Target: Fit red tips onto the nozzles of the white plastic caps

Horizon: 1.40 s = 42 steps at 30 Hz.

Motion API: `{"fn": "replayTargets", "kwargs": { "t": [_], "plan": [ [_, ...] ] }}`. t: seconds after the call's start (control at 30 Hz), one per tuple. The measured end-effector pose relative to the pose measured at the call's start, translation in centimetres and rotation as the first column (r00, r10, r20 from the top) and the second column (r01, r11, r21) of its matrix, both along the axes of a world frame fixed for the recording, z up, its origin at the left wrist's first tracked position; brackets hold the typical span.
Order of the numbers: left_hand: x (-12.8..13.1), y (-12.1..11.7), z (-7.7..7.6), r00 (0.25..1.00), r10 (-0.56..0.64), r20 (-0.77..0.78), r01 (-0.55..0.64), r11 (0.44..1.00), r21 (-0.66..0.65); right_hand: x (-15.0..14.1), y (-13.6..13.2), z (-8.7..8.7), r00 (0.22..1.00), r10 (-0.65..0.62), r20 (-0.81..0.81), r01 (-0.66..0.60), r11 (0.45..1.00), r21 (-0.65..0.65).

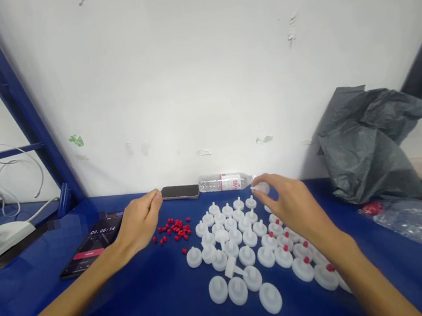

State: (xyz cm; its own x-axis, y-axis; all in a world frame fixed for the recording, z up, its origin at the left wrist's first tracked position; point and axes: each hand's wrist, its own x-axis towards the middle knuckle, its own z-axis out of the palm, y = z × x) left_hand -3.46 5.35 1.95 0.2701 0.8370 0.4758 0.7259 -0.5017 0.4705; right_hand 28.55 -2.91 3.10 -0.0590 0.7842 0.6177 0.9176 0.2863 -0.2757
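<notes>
My right hand (290, 201) pinches a white nozzle cap (262, 188) between thumb and fingers, above the back of a cluster of similar caps. My left hand (140, 222) is closed, its fingertips pressed together near the small red tips (178, 230) scattered on the table; whatever it may hold is hidden. Many white nozzle caps (238, 290) with bare spouts stand in the middle. On the right of the cluster, partly under my right forearm, are white caps with red tips (304, 268) on their spouts. One white cap (230, 267) lies among them with its spout sideways.
The blue table (152, 310) meets a white wall. A phone showing a timer (95, 243) lies at left; another phone (180, 192) and a plastic bottle (225, 182) lie along the wall. At right are a grey plastic bag (372, 146) and a clear bag (409, 218).
</notes>
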Motion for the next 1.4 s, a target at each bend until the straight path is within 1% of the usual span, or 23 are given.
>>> {"fn": "replayTargets", "kwargs": {
  "t": [0.07, 0.13, 0.2, 0.27, 0.4, 0.57, 0.67, 0.8, 0.97, 1.07, 1.17, 1.27, 1.33, 1.4],
  "plan": [
    [-0.5, 1.1, -0.2, 0.978, 0.041, -0.203, -0.038, 0.999, 0.016, 1.1, 0.3, 0.0, 0.996, -0.091, -0.006, 0.091, 0.994, -0.058],
    [-0.6, 1.6, -0.8, 0.95, 0.024, -0.312, -0.028, 1.0, -0.009, 1.4, 0.5, -0.3, 0.994, -0.11, -0.009, 0.109, 0.99, -0.088],
    [-0.6, 1.7, -1.3, 0.938, -0.001, -0.347, -0.008, 1.0, -0.024, 1.2, 0.8, -0.7, 0.995, -0.095, 0.004, 0.095, 0.993, -0.074],
    [-0.6, 1.8, -1.8, 0.933, -0.007, -0.359, 0.004, 1.0, -0.011, 1.0, 1.0, -1.0, 0.993, -0.098, 0.062, 0.102, 0.992, -0.074],
    [-1.1, 2.7, -2.6, 0.922, -0.028, -0.386, 0.022, 1.0, -0.021, 0.9, 1.4, -1.5, 0.976, -0.115, 0.183, 0.148, 0.973, -0.176],
    [-1.9, 4.1, -3.9, 0.897, -0.023, -0.441, 0.01, 0.999, -0.033, 1.4, 1.6, -1.9, 0.965, -0.144, 0.219, 0.198, 0.947, -0.251],
    [-2.2, 4.3, -4.2, 0.882, -0.011, -0.47, -0.013, 0.999, -0.047, 1.6, 1.5, -2.2, 0.964, -0.142, 0.227, 0.204, 0.937, -0.283],
    [-2.1, 4.1, -4.1, 0.875, -0.005, -0.484, -0.03, 0.997, -0.066, 1.5, 1.5, -2.2, 0.958, -0.144, 0.249, 0.219, 0.926, -0.307],
    [-1.6, 3.4, -3.5, 0.881, 0.007, -0.473, -0.046, 0.996, -0.071, 2.1, 1.5, -1.5, 0.933, -0.225, 0.28, 0.301, 0.915, -0.269],
    [-1.2, 3.0, -3.1, 0.885, 0.022, -0.464, -0.061, 0.996, -0.068, 2.6, 1.6, -1.8, 0.924, -0.244, 0.293, 0.329, 0.9, -0.287],
    [-0.9, 2.6, -2.7, 0.889, 0.039, -0.455, -0.079, 0.994, -0.069, 2.8, 1.6, -2.9, 0.933, -0.196, 0.303, 0.299, 0.891, -0.342],
    [-0.7, 2.3, -2.4, 0.893, 0.056, -0.446, -0.095, 0.993, -0.067, 2.7, 1.6, -3.8, 0.943, -0.137, 0.302, 0.249, 0.895, -0.369],
    [-0.7, 2.2, -2.3, 0.902, 0.063, -0.428, -0.096, 0.994, -0.057, 2.6, 1.6, -3.8, 0.948, -0.124, 0.293, 0.226, 0.909, -0.349],
    [-0.6, 2.0, -2.1, 0.918, 0.066, -0.39, -0.085, 0.996, -0.031, 2.5, 1.6, -3.1, 0.952, -0.13, 0.275, 0.213, 0.93, -0.299]
  ]
}}
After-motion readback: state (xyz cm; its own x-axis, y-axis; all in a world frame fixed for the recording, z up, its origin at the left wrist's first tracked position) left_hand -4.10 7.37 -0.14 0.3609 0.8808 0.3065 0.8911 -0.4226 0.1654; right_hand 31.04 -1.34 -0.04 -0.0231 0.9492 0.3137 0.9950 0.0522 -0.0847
